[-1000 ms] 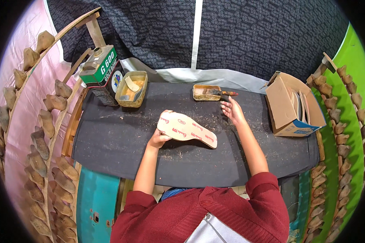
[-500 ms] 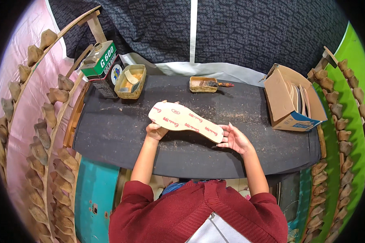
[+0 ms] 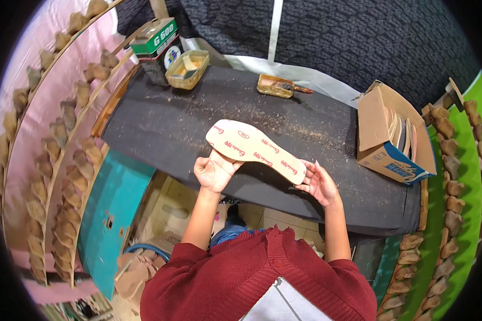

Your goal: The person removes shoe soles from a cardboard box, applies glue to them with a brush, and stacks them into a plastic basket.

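Above the black-covered table (image 3: pixel 160 117) I hold a pale insole (image 3: pixel 251 147), sole-shaped and printed with red marks, tilted with its wide end to the left. My left hand (image 3: pixel 217 170) is palm up beneath the wide end. Its fingers are mostly hidden under the insole, and the thumb sticks out to the side, off the edge. The narrow heel end sits in my right hand (image 3: pixel 321 184), with the fingers at its edge and partly behind it, the thumb raised.
A green and black can (image 3: pixel 158 48) stands far left beside a yellowish tray (image 3: pixel 185 81). Far back lies a small tray (image 3: pixel 268 91) with a brush (image 3: pixel 300 89). A cardboard box (image 3: pixel 374 117) on the right holds several insoles. Racks of shoe lasts (image 3: pixel 67 115) flank both sides.
The head view has shifted and turned. The insole is still held, a little nearer my body. My left hand has slid further beneath it, thumb now off its surface.
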Available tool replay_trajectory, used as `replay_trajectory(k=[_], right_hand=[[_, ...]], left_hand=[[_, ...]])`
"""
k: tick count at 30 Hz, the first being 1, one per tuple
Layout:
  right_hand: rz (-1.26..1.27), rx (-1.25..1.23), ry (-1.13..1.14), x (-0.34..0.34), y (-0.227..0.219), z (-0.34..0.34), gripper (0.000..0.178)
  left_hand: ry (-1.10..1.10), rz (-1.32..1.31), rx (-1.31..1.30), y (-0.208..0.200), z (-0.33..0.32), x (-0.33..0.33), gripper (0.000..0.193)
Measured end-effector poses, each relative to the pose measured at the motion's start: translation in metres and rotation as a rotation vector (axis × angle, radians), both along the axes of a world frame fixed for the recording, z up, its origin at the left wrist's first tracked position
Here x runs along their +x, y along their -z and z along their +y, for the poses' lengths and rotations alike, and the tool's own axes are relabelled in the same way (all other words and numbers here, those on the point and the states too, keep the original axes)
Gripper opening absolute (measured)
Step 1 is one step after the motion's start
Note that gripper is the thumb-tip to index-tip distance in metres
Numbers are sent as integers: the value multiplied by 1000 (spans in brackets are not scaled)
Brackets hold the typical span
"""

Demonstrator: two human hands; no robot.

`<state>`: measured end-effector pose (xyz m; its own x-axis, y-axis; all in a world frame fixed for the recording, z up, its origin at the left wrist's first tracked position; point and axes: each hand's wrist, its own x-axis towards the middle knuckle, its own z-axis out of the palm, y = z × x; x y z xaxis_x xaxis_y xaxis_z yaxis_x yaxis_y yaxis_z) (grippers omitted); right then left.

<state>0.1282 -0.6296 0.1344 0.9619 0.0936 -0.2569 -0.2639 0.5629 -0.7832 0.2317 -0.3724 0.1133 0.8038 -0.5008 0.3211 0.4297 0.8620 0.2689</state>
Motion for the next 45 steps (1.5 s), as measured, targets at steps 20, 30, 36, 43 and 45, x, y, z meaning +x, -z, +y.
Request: replay_trajectory(k=[20,30,36,43,45], right_hand=[[-44,-102,-302,-40,23,42,45],[-38,-140,-360,-67,25,113,43],[-18,-208,-521,-86,66,210,39],[88,-336,-671,-139,132,340,36],[101,-353,-671,-161,146,369,36]], left_hand=[[-417,216,-75,19,64,-173,77],[-525,214,-58,38,142,-236,71],[-694,197,26,58,230,-308,61],[-912,405,453,112,355,-408,46],[-961,530,687,119,378,-438,43]])
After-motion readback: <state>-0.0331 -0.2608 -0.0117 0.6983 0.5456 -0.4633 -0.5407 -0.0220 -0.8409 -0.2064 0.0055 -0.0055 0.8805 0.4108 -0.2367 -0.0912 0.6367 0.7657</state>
